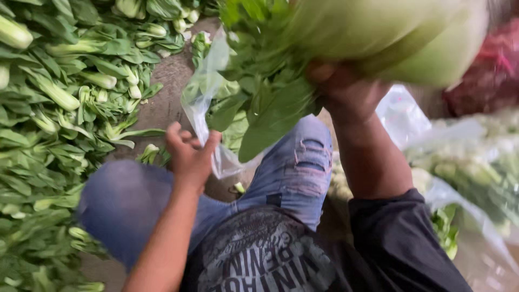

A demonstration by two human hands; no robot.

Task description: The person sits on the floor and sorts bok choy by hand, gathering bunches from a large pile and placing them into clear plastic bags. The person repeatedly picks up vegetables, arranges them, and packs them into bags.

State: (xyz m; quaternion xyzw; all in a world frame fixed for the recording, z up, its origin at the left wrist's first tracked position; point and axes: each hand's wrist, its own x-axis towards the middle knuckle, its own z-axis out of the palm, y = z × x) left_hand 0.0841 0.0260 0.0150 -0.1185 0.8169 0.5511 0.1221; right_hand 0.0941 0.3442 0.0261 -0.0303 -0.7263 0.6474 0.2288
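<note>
Nearest, at 6 o'clock, a printed dark shirt (pixel 270 259) and blue jeans (pixel 292 173) are seen. Just above, at about 9 o'clock of the knee, the left hand (pixel 189 154) is closed on the edge of a clear plastic bag (pixel 208 92), fingers pinching the film. At 1 o'clock the right hand (pixel 346 89) is wrapped around a bunch of leafy greens (pixel 303 65) (blurred), held over the bag's mouth. Farther off, at 9 to 11 o'clock, loose greens (pixel 59 97) are piled on the floor.

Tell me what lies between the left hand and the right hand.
In the head view, a clear plastic bag and hanging green leaves lie between the left hand and the right hand, with a blue-jeaned knee below.
</note>
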